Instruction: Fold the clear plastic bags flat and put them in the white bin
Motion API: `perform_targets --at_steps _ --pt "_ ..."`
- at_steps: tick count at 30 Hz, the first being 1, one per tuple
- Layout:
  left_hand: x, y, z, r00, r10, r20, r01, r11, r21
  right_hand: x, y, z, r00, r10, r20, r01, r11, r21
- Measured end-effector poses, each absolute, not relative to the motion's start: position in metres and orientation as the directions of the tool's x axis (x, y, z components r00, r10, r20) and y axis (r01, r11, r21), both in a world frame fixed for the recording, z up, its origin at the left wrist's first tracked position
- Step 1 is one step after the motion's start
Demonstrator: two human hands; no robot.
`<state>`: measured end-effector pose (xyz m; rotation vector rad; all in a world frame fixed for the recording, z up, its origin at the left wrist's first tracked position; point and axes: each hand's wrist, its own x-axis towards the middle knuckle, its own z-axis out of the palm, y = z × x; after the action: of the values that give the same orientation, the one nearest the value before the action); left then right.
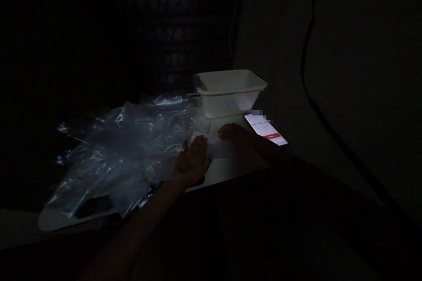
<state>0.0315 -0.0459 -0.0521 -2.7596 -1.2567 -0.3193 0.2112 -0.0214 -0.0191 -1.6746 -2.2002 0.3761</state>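
While your left hand (pixel 194 156) is at the near right edge of the clear plastic (pixel 121 140), its fingers look fairly straight, but in this gloom you cannot tell whether any film is caught in it. Your right hand (pixel 234 134) is just beside it, mostly in shadow, and its grip cannot be made out either. The plastic lies in a loose, crumpled heap across the left part of the pale table (pixel 237 164). Judging by its shine and creases, expect it to be very light, limp and slippery, apt to cling and to tear if yanked. A free edge or corner, pinched between thumb and fingertip, should give you the surest hold. Farther out, the white basin (pixel 227 104) stands behind your hands, and a lit phone (pixel 265 129) lies near your right one.
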Motion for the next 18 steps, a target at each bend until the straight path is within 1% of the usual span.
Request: perform_targets --at_steps 2,4,6,8,10,13,15,16,18 --pt "0.031 -0.046 -0.053 0.631 0.745 0.216 0.763 -0.647 0.002 0.206 -0.015 -0.015 -0.271 0.961 -0.047 0.877 0.226 -0.425" --pt "0.031 -0.045 -0.054 0.62 0.755 0.212 0.771 -0.636 0.011 0.201 -0.011 -0.013 -0.293 0.944 -0.15 0.881 0.206 -0.425" --pt "0.031 -0.046 -0.054 0.611 0.761 0.218 0.774 -0.632 0.036 0.199 -0.007 -0.012 -0.326 0.923 -0.205 0.877 0.215 -0.43" --pt "0.029 -0.045 -0.054 0.603 0.765 0.226 0.768 -0.633 0.093 0.203 -0.005 -0.01 -0.346 0.913 -0.217 0.865 0.22 -0.451" --pt "0.027 -0.043 -0.053 0.58 0.773 0.256 0.749 -0.63 0.204 0.209 -0.005 -0.006 -0.356 0.912 -0.204 0.852 0.227 -0.471" --pt "0.022 -0.033 -0.054 0.459 0.834 0.307 0.675 -0.552 0.489 0.216 -0.009 0.001 -0.366 0.921 -0.134 0.82 0.251 -0.515" --pt "0.021 -0.027 -0.055 0.345 0.894 0.287 0.611 -0.446 0.654 0.217 -0.013 0.006 -0.377 0.923 -0.081 0.783 0.27 -0.56" --pt "0.022 -0.025 -0.054 0.302 0.913 0.275 0.584 -0.405 0.703 0.216 -0.015 0.008 -0.381 0.923 -0.061 0.766 0.278 -0.58" --pt "0.026 -0.024 -0.052 0.269 0.928 0.256 0.542 -0.366 0.757 0.215 -0.018 0.011 -0.376 0.926 -0.033 0.738 0.278 -0.615"
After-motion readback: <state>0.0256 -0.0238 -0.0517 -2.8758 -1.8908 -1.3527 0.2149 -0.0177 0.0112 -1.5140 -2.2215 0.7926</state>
